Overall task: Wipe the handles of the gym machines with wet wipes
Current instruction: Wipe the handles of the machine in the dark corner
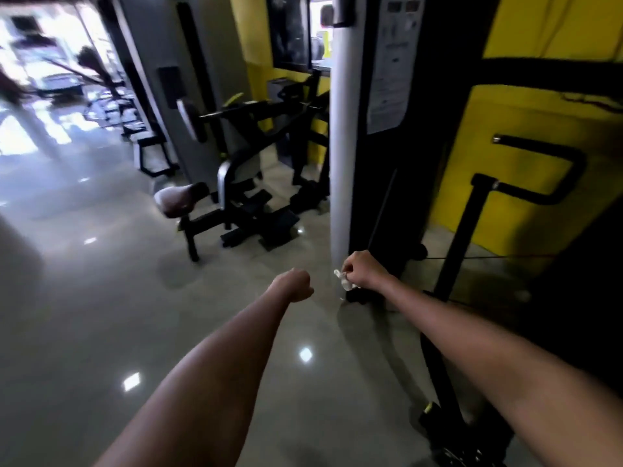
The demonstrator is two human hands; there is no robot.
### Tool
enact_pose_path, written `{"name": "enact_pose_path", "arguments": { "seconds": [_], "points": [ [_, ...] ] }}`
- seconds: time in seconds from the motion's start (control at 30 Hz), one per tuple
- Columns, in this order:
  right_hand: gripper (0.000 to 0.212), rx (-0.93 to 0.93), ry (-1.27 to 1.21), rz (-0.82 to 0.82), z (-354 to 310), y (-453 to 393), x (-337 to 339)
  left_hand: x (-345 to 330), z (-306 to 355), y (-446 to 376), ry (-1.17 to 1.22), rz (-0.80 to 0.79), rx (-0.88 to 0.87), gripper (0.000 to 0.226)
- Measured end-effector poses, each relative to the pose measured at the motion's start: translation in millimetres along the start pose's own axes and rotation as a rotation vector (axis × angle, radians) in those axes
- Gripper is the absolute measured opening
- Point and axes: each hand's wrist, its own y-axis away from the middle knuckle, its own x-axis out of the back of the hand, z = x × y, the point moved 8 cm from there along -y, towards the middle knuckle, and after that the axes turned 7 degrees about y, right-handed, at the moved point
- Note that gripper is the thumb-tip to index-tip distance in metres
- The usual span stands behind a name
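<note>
- A crumpled white wipe [343,279] is pinched in the curled fingers [350,266] of the right hand [362,269], sticking out on their left, just before the grey post [340,146].
- The left hand [296,284] is seen left of the post, fingers curled together, nothing held.
- A black handle [553,176] is seen right of the post.

Bare, sleeveless forearms; unadorned wrists.

One head-worn wide-angle view looks forward and down from standing height over both outstretched forearms. The glossy floor [101,315] fills the lower frame, and gym machines [242,170] stand further off along the yellow wall [526,156].
</note>
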Motion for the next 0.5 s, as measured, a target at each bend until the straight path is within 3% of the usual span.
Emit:
{"name": "enact_pose_path", "arguments": {
  "seconds": [0.2, 0.37, 0.5],
  "points": [
    [0.014, -0.199, -0.012, 0.064, 90.1, -43.5, 28.1, 24.5, 85.6, -100.5, -0.105, -0.075, -0.262, 0.037],
    [0.017, -0.330, -0.025, 0.137, 178.7, -76.7, 61.0, 41.5, 148.8, -182.3, -0.130, -0.056, -0.365, 0.034],
    [0.039, -0.355, -0.026, 0.225, 245.6, -95.5, 99.5, 57.4, 212.4, -230.8, -0.198, -0.054, -0.493, 0.031]
  ]
}}
